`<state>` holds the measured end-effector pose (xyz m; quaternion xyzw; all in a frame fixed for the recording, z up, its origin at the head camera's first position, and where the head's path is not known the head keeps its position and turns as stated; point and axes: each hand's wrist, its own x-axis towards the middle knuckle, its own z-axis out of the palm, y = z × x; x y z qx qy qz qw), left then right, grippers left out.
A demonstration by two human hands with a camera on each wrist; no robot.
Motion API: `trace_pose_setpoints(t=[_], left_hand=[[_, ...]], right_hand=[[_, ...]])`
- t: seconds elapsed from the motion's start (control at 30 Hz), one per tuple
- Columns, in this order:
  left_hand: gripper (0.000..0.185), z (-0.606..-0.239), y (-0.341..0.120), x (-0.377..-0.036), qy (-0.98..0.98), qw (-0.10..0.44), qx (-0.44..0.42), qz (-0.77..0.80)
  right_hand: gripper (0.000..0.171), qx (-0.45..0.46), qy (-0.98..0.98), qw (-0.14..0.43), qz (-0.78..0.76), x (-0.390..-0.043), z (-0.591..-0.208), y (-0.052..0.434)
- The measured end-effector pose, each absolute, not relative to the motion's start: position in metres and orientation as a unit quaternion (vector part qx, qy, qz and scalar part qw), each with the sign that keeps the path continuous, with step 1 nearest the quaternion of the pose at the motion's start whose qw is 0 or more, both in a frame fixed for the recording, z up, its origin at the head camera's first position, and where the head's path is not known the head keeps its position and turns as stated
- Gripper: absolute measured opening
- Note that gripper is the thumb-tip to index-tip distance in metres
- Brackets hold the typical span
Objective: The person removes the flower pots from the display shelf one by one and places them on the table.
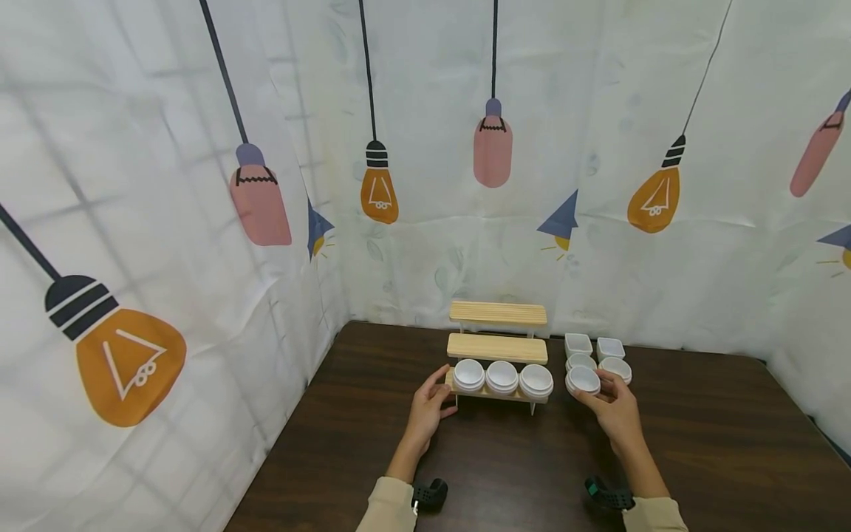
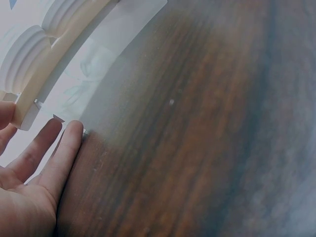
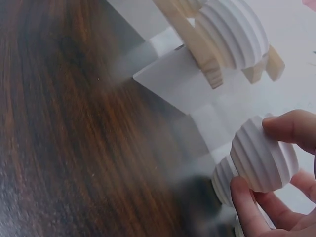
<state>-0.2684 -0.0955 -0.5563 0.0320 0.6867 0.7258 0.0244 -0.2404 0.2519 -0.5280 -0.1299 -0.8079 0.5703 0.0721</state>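
A three-step wooden shelf (image 1: 497, 347) stands at the back middle of the dark table (image 1: 505, 465). Its lowest step carries three white ribbed bowls (image 1: 501, 377). My left hand (image 1: 437, 395) rests at that step's left end, fingers straight on the table and thumb against the wood (image 2: 29, 106). To the right of the shelf, my right hand (image 1: 598, 391) pinches another white ribbed bowl (image 1: 583, 379) between thumb and fingers. In the right wrist view this bowl (image 3: 269, 153) hangs just above a further bowl (image 3: 223, 180), with the shelf's end (image 3: 207, 54) beyond it.
Two small square white dishes (image 1: 578, 343) (image 1: 609, 347) and more round bowls (image 1: 614, 368) sit right of the shelf. A printed curtain (image 1: 199, 222) walls off the table at the back and left. Bare dark wood spreads in front of both hands.
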Motion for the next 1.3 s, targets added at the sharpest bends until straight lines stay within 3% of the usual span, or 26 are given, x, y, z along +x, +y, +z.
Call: trace_pose_setpoints(t=[1.3], left_hand=[[0.045, -0.556, -0.096, -0.267, 0.684, 0.023, 0.034, 0.728]], right_hand=[[0.069, -0.113, -0.843, 0.042, 0.524, -0.241, -0.548, 0.267]])
